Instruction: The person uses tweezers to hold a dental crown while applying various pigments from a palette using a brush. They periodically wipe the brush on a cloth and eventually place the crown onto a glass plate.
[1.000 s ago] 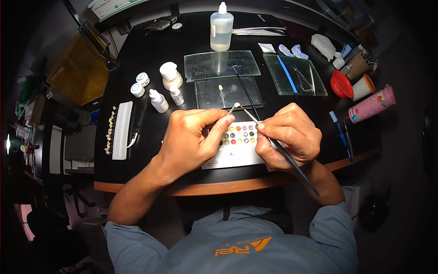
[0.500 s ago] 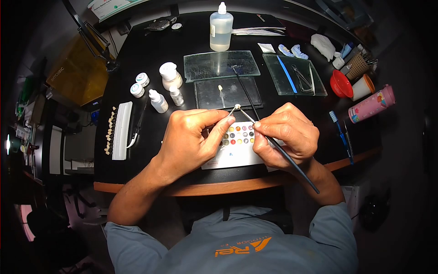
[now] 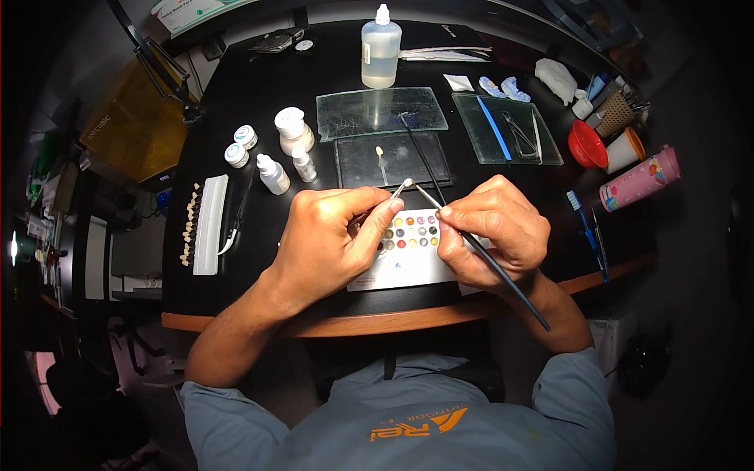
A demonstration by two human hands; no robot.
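My left hand (image 3: 334, 228) is closed on slim metal tweezers (image 3: 400, 191), mostly hidden by the fingers. At their tip sits a tiny whitish piece that looks like a dental crown (image 3: 408, 182). Pinched in my right hand (image 3: 499, 231) is a dark-handled fine brush (image 3: 503, 275), its tip touching or very near the crown. Below both hands lies a white palette card (image 3: 393, 271) with rows of coloured round spots, partly covered by the fingers. A tooth-coloured shade tab (image 3: 380, 151) rests on the dark slab (image 3: 353, 161) just beyond.
Small bottles (image 3: 272, 174) and jars (image 3: 236, 155) stand on the left near a shade guide (image 3: 206, 228). A large liquid bottle (image 3: 381, 59) stands behind a glass plate (image 3: 334, 110). Another brush (image 3: 420, 149) lies across the slab. To the right are a toothbrush (image 3: 585, 231) and a pink flask (image 3: 640, 179).
The crown has turned slightly at the tweezers' tip, and the brush has shifted a little against it. Both hands stay nearly in place.
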